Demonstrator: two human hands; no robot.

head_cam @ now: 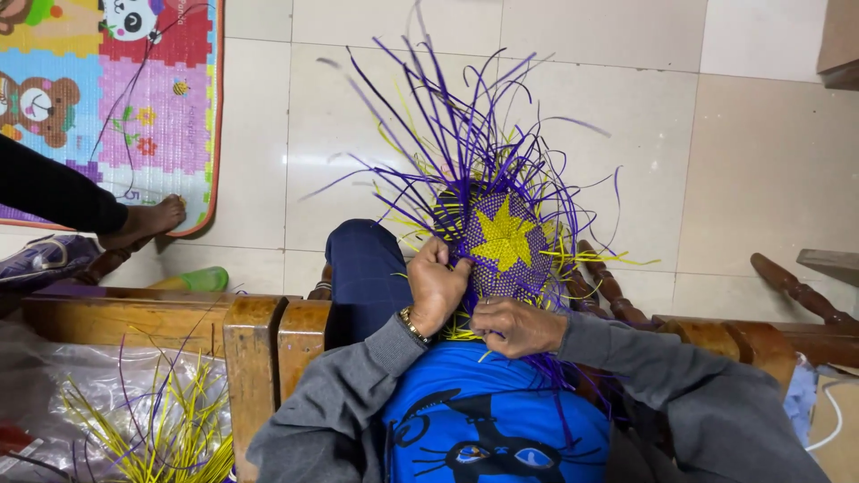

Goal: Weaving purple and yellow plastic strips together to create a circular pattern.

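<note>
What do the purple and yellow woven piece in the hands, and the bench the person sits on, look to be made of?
The woven piece looks like thin plastic or dyed split-cane strips: flat, glossy, vivid purple and yellow, loose ends springing outward. Which one, I cannot tell. The bench looks like varnished wood: brown grain, shiny rounded edges, turned legs.

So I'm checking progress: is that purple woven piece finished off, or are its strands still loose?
Still loose: the woven piece has long purple and yellow strands splaying free from its edge.

Glossy plastic weaving strips (465, 134); varnished wooden bench (255, 331); smooth tiled floor (761, 161).
</note>
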